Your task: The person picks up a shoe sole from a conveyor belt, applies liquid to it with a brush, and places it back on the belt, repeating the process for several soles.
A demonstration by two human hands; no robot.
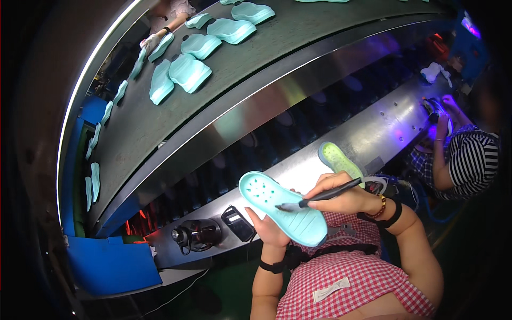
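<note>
My left hand [269,229] holds a turquoise shoe sole [303,226] tilted up in front of me, its fingers mostly hidden under it. One end of the sole has a cluster of small holes; the other has curved grooves. A black-handled brush [339,190] is pinched in the fingers of my right hand [344,201], its bristles at the middle of the sole's face. Just beyond my right hand, a yellow-green shoe sole [337,158] with a bluish rim lies on the metal ledge [290,165].
A dark bottle [200,234] and a black phone-like device [238,223] sit on the ledge at left. Beyond, a dark conveyor belt [133,138] carries several turquoise soles [190,72]. One co-worker [474,160] works at right; another's gloved hand [150,42] touches soles at the far side.
</note>
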